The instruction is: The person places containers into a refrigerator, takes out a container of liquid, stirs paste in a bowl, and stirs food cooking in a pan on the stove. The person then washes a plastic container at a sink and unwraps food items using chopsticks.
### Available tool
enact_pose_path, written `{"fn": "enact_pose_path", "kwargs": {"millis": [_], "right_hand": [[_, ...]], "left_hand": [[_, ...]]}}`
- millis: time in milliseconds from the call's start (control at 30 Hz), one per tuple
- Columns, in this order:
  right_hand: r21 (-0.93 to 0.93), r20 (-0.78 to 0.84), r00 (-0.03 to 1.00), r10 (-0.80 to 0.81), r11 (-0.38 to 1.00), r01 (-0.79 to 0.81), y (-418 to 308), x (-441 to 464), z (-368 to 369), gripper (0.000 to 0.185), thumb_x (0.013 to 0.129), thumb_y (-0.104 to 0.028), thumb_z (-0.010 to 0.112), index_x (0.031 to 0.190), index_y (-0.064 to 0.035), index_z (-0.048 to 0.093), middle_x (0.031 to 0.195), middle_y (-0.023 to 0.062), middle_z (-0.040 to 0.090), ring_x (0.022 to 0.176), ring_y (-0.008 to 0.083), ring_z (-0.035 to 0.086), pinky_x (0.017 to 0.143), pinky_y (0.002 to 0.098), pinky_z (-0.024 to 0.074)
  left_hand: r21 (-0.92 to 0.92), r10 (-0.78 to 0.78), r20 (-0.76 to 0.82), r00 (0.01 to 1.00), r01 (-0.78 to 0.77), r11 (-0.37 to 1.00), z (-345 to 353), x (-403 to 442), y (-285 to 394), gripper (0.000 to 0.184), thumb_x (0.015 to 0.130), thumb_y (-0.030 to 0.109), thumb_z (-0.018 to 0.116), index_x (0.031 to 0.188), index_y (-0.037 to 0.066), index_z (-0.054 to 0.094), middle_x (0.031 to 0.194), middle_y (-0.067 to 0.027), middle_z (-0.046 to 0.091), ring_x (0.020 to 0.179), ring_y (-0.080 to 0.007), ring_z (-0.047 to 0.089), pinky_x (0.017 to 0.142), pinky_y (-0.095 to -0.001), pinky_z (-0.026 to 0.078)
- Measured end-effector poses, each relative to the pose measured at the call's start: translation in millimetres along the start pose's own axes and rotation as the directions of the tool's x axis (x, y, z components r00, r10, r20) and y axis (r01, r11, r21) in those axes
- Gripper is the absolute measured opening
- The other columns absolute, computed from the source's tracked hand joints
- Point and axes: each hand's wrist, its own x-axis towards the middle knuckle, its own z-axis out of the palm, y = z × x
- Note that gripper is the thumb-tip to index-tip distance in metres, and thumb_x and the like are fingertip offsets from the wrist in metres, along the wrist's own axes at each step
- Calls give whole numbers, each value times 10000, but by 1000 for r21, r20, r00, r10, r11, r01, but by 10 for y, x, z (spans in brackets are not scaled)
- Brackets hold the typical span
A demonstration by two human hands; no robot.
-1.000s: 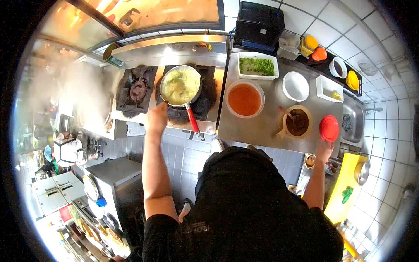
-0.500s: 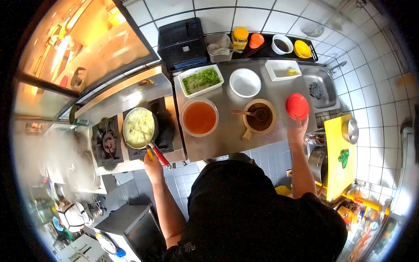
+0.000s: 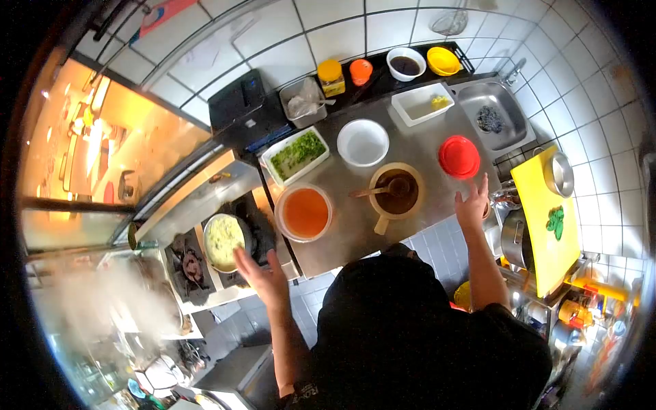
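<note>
My left hand (image 3: pixel 266 277) is open with its fingers spread, over the front edge of the stove and partly in front of a pan (image 3: pixel 224 240) of pale yellow food flecked with green. The pan's handle is hidden behind that hand. My right hand (image 3: pixel 472 205) is also open and empty, just below a red round lid or bowl (image 3: pixel 458 156) on the steel counter. Between the hands stand a tub of orange-red liquid (image 3: pixel 305 213) and a beige pot (image 3: pixel 396 199) of brown sauce, with a wooden ladle (image 3: pixel 376 192) resting in it.
Behind are a tray of chopped greens (image 3: pixel 298 156), a white bowl (image 3: pixel 363 143), a white tray (image 3: pixel 423 104) and a sink (image 3: pixel 493 121). A yellow cutting board (image 3: pixel 540 225) lies at the right. Steam rises at the left, by the stove (image 3: pixel 190 268).
My left hand has let go of the yellow-handled utensil at the pan and opened. My right hand has come off the red item and drawn slightly back. The view has turned.
</note>
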Motion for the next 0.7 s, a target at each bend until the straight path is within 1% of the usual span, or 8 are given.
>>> {"fn": "enact_pose_path", "kwargs": {"millis": [133, 267, 333, 433, 467, 567, 667, 700], "right_hand": [[54, 9, 999, -31, 998, 30, -178, 190, -51, 586, 791, -52, 733, 1350, -73, 560, 1576, 280, 299, 1421, 457, 358, 1150, 490, 348], [139, -20, 992, -127, 982, 129, -267, 307, 122, 564, 819, -57, 722, 1357, -70, 553, 1557, 262, 343, 1380, 433, 433, 1104, 474, 410], [224, 116, 987, -113, 971, 85, -600, 442, 53, 557, 834, -58, 717, 1363, -67, 543, 1552, 254, 351, 1346, 424, 477, 1060, 460, 456], [379, 147, 964, -221, 913, 151, -943, 570, 197, 552, 848, -48, 710, 1370, -66, 531, 1550, 239, 360, 1291, 405, 537, 1001, 438, 509], [422, 146, 954, -264, 888, 181, -1053, 599, 235, 557, 849, -47, 708, 1375, -67, 525, 1548, 239, 362, 1294, 406, 534, 1008, 442, 506], [529, 182, 910, -373, 817, 229, -1420, 664, 163, 586, 850, -55, 700, 1401, -69, 502, 1539, 250, 369, 1343, 425, 478, 1082, 478, 459], [542, 103, 870, -482, 761, 357, -1536, 684, -11, 570, 840, -38, 705, 1381, -76, 529, 1533, 234, 388, 1309, 414, 516, 1056, 468, 485], [520, 108, 870, -482, 773, 364, -1491, 665, -45, 561, 848, -29, 698, 1380, -66, 525, 1543, 225, 378, 1283, 396, 538, 1020, 450, 505]], "left_hand": [[-170, 325, 188, 927, -296, 940, 363, 59, 551, 795, 829, 75, 749, 1508, -13, 346, 1498, -314, 372, 1382, -485, 387, 1154, -514, 339], [-257, 344, 342, 874, -265, 929, 499, -99, 901, 781, 820, 58, 757, 1500, 4, 375, 1509, -308, 368, 1396, -468, 390, 1152, -510, 354], [-228, 289, 429, 856, -207, 951, 473, -149, 949, 733, 850, 62, 743, 1488, -4, 389, 1518, -291, 371, 1383, -443, 427, 1142, -492, 376], [-518, 104, 502, 858, 203, 831, 681, -180, 677, 657, 914, 91, 704, 1485, -8, 395, 1509, -257, 408, 1332, -375, 503, 1060, -434, 473], [-447, 90, 511, 855, 174, 877, 713, -85, 651, 601, 965, 129, 661, 1485, -14, 395, 1463, -225, 462, 1281, -305, 550, 965, -392, 545], [-564, 141, 462, 876, 168, 808, 848, 414, 806, 605, 973, 172, 657, 1483, -20, 394, 1434, -209, 485, 1241, -299, 568, 947, -398, 558], [-642, -197, 595, 779, 608, 466, 1216, 883, 988, 576, 987, 219, 638, 1468, -9, 417, 1365, -177, 536, 1165, -300, 596, 952, -434, 552], [-703, -180, 608, 773, 629, 331, 1328, 1033, 1064, 631, 978, 245, 631, 1494, -4, 364, 1339, -181, 526, 1158, -319, 586, 970, -455, 542]]}}
